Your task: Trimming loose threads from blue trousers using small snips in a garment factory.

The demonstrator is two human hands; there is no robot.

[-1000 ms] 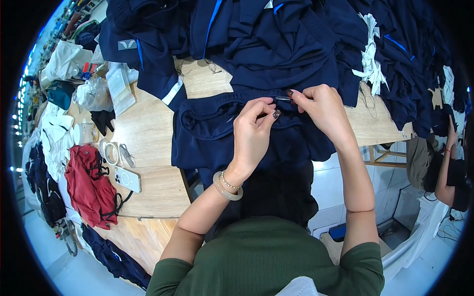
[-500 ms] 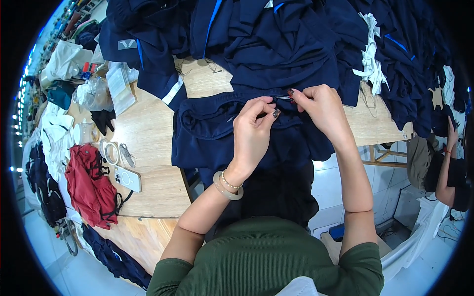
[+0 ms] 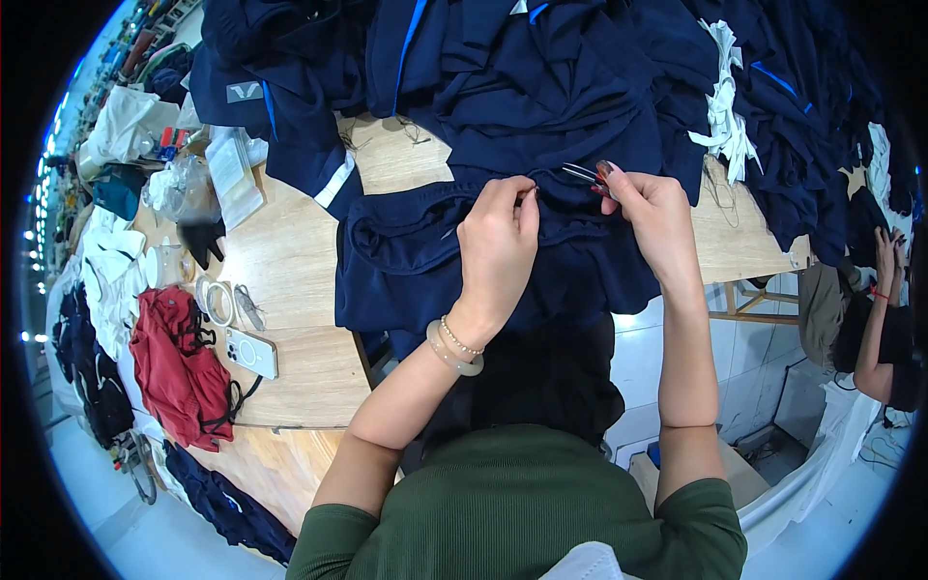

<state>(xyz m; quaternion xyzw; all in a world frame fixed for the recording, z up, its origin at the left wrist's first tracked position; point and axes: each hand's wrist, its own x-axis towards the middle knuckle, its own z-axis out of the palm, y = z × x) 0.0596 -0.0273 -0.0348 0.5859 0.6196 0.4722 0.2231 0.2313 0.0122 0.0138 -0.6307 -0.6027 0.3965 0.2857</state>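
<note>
A navy garment [image 3: 406, 295] lies at the near edge of the table, its gathered waistband facing up. My left hand [image 3: 500, 237], with bracelets at the wrist, is over the waistband, thumb and fingertips pinched together. What they pinch is too small to make out. My right hand [image 3: 650, 215] grips a pair of thread snips [image 3: 584, 175], whose two thin blades point left and stand a little apart. The blade tips are just right of my left fingertips, above the waistband and not touching that hand.
Navy garments [image 3: 551, 87] are heaped along the far side, with a white cloth strip [image 3: 723, 97] on them. Leftward on the wooden table [image 3: 290, 251] are a phone [image 3: 251, 352], a red bag [image 3: 174, 358] and plastic bags [image 3: 184, 188]. Another person's arm [image 3: 875, 324] shows at far right.
My right hand has moved right and the snips have drawn away from my left fingertips. My left hand has turned slightly and shifted a little right, still pinching.
</note>
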